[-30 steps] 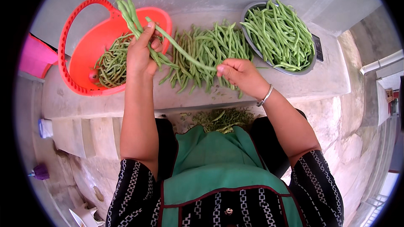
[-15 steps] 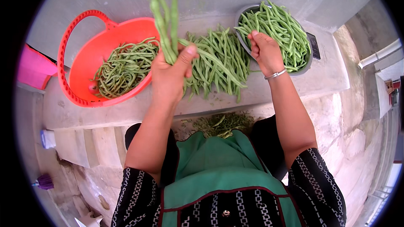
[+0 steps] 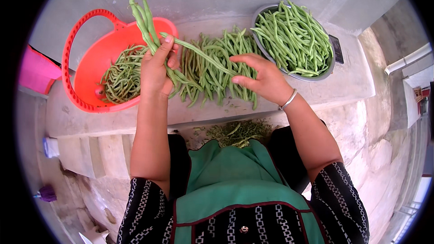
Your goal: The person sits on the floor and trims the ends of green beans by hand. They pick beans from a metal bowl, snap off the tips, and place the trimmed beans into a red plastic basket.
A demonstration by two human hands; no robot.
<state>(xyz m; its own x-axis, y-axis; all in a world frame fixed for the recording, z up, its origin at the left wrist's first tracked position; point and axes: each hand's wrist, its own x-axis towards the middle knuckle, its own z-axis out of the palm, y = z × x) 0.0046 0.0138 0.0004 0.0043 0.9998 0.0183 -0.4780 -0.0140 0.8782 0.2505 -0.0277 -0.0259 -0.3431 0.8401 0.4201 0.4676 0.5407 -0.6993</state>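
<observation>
My left hand [image 3: 156, 68] grips a bunch of long green beans [image 3: 143, 18] that stick up and away from me over the orange basket [image 3: 86, 70]. One bean [image 3: 203, 56] runs from that bunch across to my right hand [image 3: 260, 79], whose fingers pinch its far end above a loose pile of green beans [image 3: 221, 63] on the concrete ledge [image 3: 348, 81]. More beans lie inside the orange basket. A metal bowl [image 3: 271, 58] at the back right is heaped with green beans [image 3: 294, 36].
Bean trimmings [image 3: 237, 131] lie in a heap on the lower step near my green apron. A pink container [image 3: 34, 70] stands at the far left. A dark flat device [image 3: 337, 49] lies beside the bowl. Concrete steps drop away at lower left.
My right hand came back from the metal bowl with a bean and now meets the bunch. My left hand lowered and tilted its bunch toward the basket.
</observation>
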